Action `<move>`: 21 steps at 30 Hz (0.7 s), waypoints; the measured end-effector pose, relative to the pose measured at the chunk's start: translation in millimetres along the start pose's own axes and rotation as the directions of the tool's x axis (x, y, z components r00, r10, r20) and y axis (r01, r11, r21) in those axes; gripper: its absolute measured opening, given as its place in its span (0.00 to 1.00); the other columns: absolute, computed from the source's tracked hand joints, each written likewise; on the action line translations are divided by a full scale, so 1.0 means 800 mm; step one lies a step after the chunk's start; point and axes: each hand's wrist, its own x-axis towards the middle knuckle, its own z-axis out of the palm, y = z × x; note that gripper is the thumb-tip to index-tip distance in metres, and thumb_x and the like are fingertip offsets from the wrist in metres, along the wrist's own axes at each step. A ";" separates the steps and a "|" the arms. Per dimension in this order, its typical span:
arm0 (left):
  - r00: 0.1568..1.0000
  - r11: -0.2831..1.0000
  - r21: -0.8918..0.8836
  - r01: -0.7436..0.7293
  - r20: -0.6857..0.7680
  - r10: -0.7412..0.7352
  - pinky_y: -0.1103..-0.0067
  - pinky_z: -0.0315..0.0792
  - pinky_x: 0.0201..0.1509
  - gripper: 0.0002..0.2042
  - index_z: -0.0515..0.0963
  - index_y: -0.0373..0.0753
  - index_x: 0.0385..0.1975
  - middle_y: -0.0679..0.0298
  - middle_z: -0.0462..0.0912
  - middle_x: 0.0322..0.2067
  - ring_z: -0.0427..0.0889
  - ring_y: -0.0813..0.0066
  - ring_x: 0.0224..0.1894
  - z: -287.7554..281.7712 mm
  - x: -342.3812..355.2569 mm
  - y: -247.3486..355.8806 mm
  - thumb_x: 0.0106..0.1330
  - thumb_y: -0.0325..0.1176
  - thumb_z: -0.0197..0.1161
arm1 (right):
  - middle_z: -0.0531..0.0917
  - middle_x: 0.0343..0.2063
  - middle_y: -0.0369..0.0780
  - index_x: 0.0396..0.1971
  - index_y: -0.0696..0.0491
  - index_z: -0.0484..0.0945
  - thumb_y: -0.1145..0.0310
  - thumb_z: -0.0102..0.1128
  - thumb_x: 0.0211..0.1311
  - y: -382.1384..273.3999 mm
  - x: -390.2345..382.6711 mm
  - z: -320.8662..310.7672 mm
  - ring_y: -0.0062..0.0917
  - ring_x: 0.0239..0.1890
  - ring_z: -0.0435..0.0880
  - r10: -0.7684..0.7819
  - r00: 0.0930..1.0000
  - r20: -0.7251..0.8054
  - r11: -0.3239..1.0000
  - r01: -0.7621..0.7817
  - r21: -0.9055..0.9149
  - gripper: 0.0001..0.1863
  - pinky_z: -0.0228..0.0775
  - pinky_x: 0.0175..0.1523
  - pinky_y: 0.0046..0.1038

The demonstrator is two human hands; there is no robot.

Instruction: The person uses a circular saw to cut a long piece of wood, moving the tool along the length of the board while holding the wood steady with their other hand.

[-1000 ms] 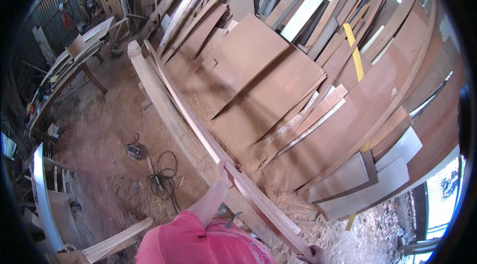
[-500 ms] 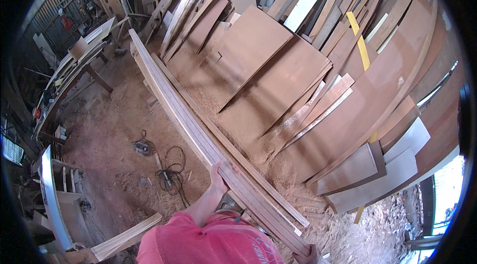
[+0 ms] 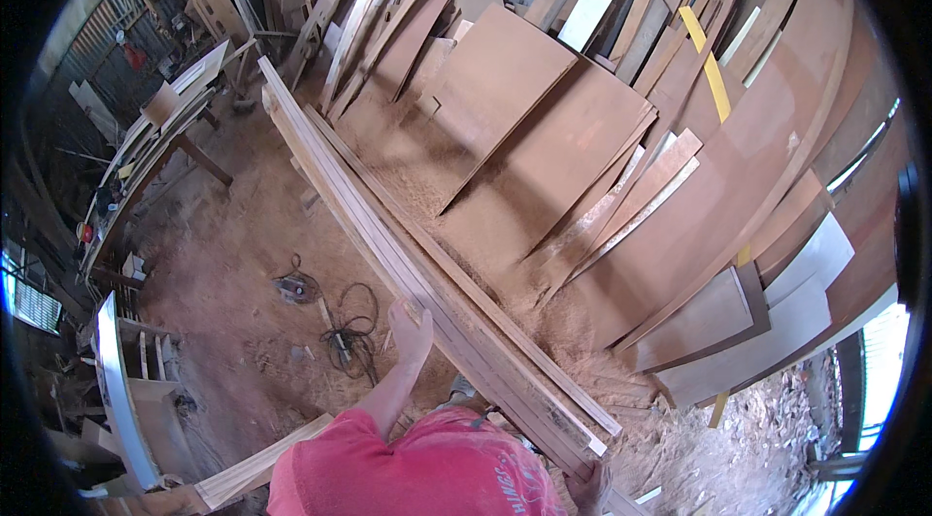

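A bundle of long, narrow wooden planks (image 3: 364, 215) runs diagonally from the far left down to my lower right. My left hand (image 3: 412, 330) is at the bundle's left edge, thumb and fingers apart, no longer reaching across the top; whether it touches the edge is hard to tell. My right hand (image 3: 586, 487), in shadow at the lower right, is closed around the near end of a plank, partly cut off by my red shirt. Another long plank (image 3: 466, 273) lies alongside on the right.
Brown panels (image 3: 592, 137) and tall boards lean along the right and back. Sawdust covers the floor (image 3: 233, 273), where a power tool (image 3: 294, 289) and a coiled black cable (image 3: 351, 327) lie. At left stands a workbench (image 3: 146, 162); a pale board (image 3: 260, 463) lies lower left.
My left hand has let go of the top of the planks and drawn back to their left edge. My right hand keeps hold of the near end. The view has shifted slightly.
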 end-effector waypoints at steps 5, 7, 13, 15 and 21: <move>0.592 0.766 -0.005 -0.643 0.632 0.501 0.57 0.66 0.73 0.22 0.77 0.36 0.55 0.47 0.77 0.59 0.72 0.44 0.65 -0.001 0.002 0.045 0.63 0.38 0.70 | 0.81 0.45 0.51 0.51 0.55 0.77 0.51 0.81 0.44 0.002 0.015 0.009 0.54 0.50 0.78 0.068 0.995 0.079 0.998 -0.069 0.007 0.36 0.69 0.58 0.53; 0.374 0.699 -0.089 -0.709 0.793 0.480 0.56 0.65 0.74 0.22 0.78 0.37 0.54 0.48 0.77 0.60 0.72 0.45 0.65 0.017 -0.023 0.058 0.62 0.39 0.70 | 0.81 0.53 0.51 0.55 0.53 0.78 0.51 0.80 0.48 -0.018 0.022 -0.001 0.54 0.58 0.77 0.118 0.990 0.076 0.993 -0.116 -0.028 0.36 0.67 0.65 0.54; -0.376 0.504 -0.585 -0.635 0.804 0.460 0.56 0.63 0.75 0.25 0.79 0.39 0.54 0.50 0.79 0.61 0.72 0.49 0.68 0.083 -0.162 0.075 0.60 0.45 0.73 | 0.67 0.72 0.50 0.72 0.44 0.70 0.57 0.74 0.52 -0.087 0.027 -0.022 0.48 0.77 0.60 0.361 0.932 -0.023 0.930 -0.362 -0.067 0.44 0.47 0.81 0.51; -0.472 0.536 -0.629 -0.563 0.777 0.416 0.56 0.62 0.76 0.30 0.78 0.39 0.58 0.49 0.77 0.64 0.71 0.49 0.69 0.097 -0.211 0.085 0.60 0.50 0.74 | 0.61 0.76 0.50 0.74 0.43 0.67 0.59 0.74 0.52 -0.109 0.020 -0.018 0.47 0.80 0.54 0.509 0.858 -0.069 0.847 -0.513 -0.139 0.46 0.42 0.84 0.50; -0.700 0.412 -0.728 -0.549 0.669 0.249 0.56 0.61 0.76 0.46 0.68 0.36 0.69 0.46 0.73 0.67 0.69 0.47 0.71 0.121 -0.317 0.112 0.54 0.58 0.77 | 0.53 0.78 0.56 0.78 0.46 0.59 0.57 0.73 0.56 -0.177 -0.003 0.006 0.52 0.81 0.50 0.778 0.597 -0.198 0.606 -0.795 -0.016 0.49 0.43 0.83 0.50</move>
